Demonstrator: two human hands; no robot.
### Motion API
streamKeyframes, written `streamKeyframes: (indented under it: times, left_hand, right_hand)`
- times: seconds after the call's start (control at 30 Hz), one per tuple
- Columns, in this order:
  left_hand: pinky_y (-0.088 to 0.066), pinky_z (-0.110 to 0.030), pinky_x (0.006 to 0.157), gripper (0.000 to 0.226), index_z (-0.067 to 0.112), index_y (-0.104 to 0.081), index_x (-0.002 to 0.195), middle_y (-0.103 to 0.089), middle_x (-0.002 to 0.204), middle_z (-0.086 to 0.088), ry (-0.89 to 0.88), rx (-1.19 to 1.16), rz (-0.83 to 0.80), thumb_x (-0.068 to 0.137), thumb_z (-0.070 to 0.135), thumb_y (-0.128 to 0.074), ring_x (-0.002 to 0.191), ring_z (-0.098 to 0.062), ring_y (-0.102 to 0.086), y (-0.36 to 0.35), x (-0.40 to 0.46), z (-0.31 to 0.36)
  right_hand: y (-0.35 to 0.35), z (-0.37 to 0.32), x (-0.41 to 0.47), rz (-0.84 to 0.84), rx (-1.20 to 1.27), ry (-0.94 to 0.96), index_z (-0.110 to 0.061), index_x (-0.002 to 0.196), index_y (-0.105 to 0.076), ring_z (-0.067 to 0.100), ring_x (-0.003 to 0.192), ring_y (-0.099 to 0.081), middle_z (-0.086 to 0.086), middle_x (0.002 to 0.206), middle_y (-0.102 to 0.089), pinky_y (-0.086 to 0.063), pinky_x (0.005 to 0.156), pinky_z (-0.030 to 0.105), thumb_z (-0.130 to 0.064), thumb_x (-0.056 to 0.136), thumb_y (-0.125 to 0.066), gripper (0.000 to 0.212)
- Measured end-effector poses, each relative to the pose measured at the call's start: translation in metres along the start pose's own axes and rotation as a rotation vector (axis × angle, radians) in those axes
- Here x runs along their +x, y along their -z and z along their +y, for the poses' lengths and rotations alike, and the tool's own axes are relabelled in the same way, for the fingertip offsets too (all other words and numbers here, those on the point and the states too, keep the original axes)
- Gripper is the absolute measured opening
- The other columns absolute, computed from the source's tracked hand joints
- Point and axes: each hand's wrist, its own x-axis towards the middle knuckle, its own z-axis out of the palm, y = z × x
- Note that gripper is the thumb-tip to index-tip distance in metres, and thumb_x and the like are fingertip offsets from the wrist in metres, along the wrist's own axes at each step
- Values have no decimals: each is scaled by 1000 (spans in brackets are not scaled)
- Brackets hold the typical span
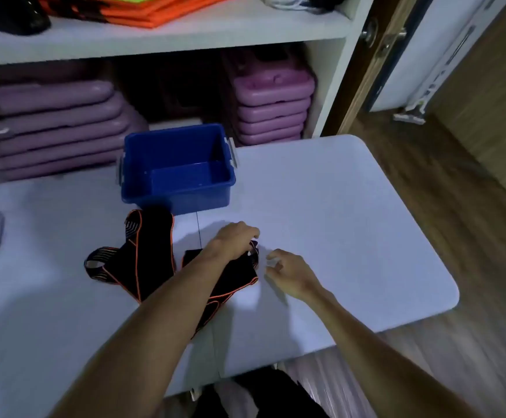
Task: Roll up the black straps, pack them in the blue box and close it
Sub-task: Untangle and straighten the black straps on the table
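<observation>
Pinching the strap [230, 279] end, left hand [233, 238] sits nearest the blue box [176, 188]. Right hand [288, 273] is just beside that end, fingers loosely curled, empty. Strap's long axis runs from the box toward the person.

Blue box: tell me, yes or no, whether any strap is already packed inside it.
No. The blue box shows only its bare blue floor, and the black straps lie on the table in front of it.
</observation>
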Motion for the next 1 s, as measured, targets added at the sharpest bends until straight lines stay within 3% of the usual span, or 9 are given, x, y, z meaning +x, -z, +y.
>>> streamKeyframes:
  times: [0.17, 0.3, 0.37, 0.5, 0.57, 0.63, 0.7, 0.77, 1.0]
  left_hand:
    - [-46, -35, 68, 19, 3, -67, 87, -68, 93, -18, 93, -143, 77, 86, 11, -50, 87, -37, -63, 9, 29, 15]
    - [-45, -29, 60, 24, -6, -60, 102, -66, 101, -19, 369, -399, 289, 93, 11, -46, 87, -34, -64, 20, 40, 12]
    - [-49, -21, 48, 22, -9, -54, 105, -62, 92, -16, 518, -620, 323, 92, 7, -47, 70, -28, -63, 19, 41, -3]
    - [-60, -48, 70, 29, -8, -58, 105, -67, 82, -12, 691, -1006, 385, 81, 7, -50, 83, -36, -68, 10, 31, -48]
    - [-59, -37, 48, 12, -4, -58, 92, -66, 71, -16, 719, -1128, 425, 86, 2, -48, 67, -35, -67, 9, 14, -53]
    - [-55, -28, 45, 12, -1, -53, 100, -64, 90, -19, 770, -1032, 468, 89, 4, -52, 69, -33, -65, 5, 1, -62]
    - [-58, -37, 68, 39, 2, -42, 121, -58, 118, -21, 792, -783, 465, 85, 9, -53, 89, -41, -66, -3, -6, -76]
    - [-56, -43, 71, 55, 6, -31, 135, -45, 128, -23, 731, -565, 386, 85, 12, -53, 94, -44, -63, -6, -14, -81]
    - [-49, -44, 83, 39, 10, -48, 121, -42, 126, -20, 217, -25, 603, 84, 12, -59, 106, -38, -48, -3, -26, -53]
  right_hand:
    - [6, 15, 10, 36, 15, 58, -26, 129, -54, 18, 105, -62, -2, 110, -66, -51, 86, 34, -39, 92, -55, 39]
    - [8, 24, 14, 139, 37, 62, -28, 139, -41, 25, 119, -50, 4, 130, -53, -45, 97, 44, -50, 94, -49, 50]
    - [11, 23, 15, 179, 14, 48, -31, 144, -33, 27, 124, -44, 3, 137, -46, -41, 101, 46, -54, 93, -48, 58]
    - [10, 14, 18, 248, -31, 34, -31, 148, -27, 24, 132, -35, -1, 143, -39, -30, 106, 43, -58, 90, -51, 68]
    - [7, 10, 20, 275, -125, 70, -34, 144, -30, 26, 137, -30, 0, 142, -39, -24, 110, 47, -59, 89, -51, 64]
    - [3, 8, 23, 299, -226, 96, -34, 143, -30, 29, 144, -19, 1, 148, -35, -13, 115, 55, -61, 87, -50, 65]
    - [3, 9, 26, 309, -251, 114, -33, 146, -30, 29, 148, -9, 1, 154, -28, -4, 116, 57, -63, 87, -50, 69]
    - [5, 12, 27, 305, -242, 124, -33, 148, -28, 27, 149, -7, 0, 156, -26, -4, 117, 57, -61, 86, -53, 73]
    - [16, 36, 26, 356, 33, 33, -24, 148, -33, 26, 140, -29, 3, 148, -39, -35, 108, 49, -50, 86, -61, 73]
